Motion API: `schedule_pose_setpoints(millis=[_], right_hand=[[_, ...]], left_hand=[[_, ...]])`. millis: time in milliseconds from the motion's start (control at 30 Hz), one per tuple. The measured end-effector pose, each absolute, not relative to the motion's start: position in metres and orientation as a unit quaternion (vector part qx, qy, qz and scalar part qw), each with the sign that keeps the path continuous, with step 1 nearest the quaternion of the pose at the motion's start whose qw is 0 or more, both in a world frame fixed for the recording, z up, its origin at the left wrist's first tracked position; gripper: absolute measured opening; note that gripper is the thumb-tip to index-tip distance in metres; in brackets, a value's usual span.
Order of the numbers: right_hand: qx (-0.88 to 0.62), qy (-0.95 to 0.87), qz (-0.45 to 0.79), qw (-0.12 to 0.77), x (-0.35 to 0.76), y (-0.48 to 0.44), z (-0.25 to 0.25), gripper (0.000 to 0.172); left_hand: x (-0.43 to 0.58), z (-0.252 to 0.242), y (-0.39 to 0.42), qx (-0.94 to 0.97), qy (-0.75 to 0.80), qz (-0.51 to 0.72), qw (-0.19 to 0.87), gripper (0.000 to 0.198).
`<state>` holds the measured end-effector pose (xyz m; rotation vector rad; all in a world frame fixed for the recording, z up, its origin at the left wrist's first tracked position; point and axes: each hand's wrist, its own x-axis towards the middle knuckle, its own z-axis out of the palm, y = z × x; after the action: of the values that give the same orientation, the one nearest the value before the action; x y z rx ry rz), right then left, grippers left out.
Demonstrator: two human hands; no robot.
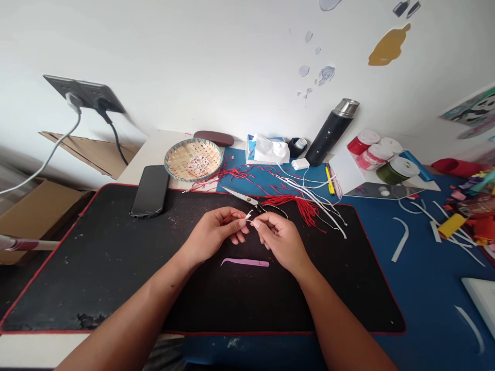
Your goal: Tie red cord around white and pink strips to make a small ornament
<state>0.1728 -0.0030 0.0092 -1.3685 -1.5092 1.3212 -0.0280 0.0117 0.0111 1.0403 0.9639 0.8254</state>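
Observation:
Between thumb and fingers, my left hand [220, 229] pinches a small piece of red and white cord [247, 216]. My right hand [276, 234] is closed in a pinch at the white end of the cord, close to the left fingertips. Just behind the hands lies a pair of scissors [242, 196], blades pointing left, its handles partly hidden. Purple tweezers [247, 263] rest on the black mat in front of the hands. A bundle of red cords [305, 208] and several white cords [309, 190] lie behind my right hand.
A woven basket [174, 159] with small red and white pieces stands at the back, beside a phone [150, 190]. Farther right are a tissue pack [267, 149], a black thermos [332, 131], a yellow cutter [330, 179] and paint jars [396, 170]. Red scraps [240, 175] litter the back.

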Motion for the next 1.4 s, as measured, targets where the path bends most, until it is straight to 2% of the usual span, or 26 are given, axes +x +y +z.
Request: schedule_pose_setpoints(millis=[200,467,633,767,933,1167,1400], right_hand=[[-0.523,-0.583,0.513,0.352,0.1734,-0.0024,0.0072,0.027],[-0.519,-0.556,0.528,0.378,0.1737,-0.0006,0.0109,0.037],[-0.509,-0.561,0.533,0.377,0.1744,-0.0013,0.0106,0.030],[-0.516,-0.569,0.508,0.390,0.1748,-0.0019,0.0109,0.026],[-0.520,-0.571,0.490,0.404,0.1748,-0.0022,0.0117,0.025],[-0.515,-0.573,0.491,0.405,0.1739,-0.0033,0.0113,0.024],[-0.518,-0.588,0.466,0.411,0.1720,-0.0038,0.0103,0.020]], left_hand=[[-0.0289,0.0109,0.0122,0.466,0.434,0.370,0.676,0.045],[-0.0329,0.0108,0.0117,0.478,0.440,0.358,0.671,0.043],[-0.0319,0.0112,0.0104,0.490,0.426,0.327,0.687,0.042],[-0.0321,0.0113,0.0114,0.418,0.424,0.342,0.727,0.050],[-0.0313,0.0120,0.0103,0.422,0.422,0.287,0.749,0.051],[-0.0281,0.0083,0.0085,0.417,0.412,0.335,0.738,0.044],[-0.0276,0.0088,0.0095,0.316,0.423,0.381,0.759,0.044]])
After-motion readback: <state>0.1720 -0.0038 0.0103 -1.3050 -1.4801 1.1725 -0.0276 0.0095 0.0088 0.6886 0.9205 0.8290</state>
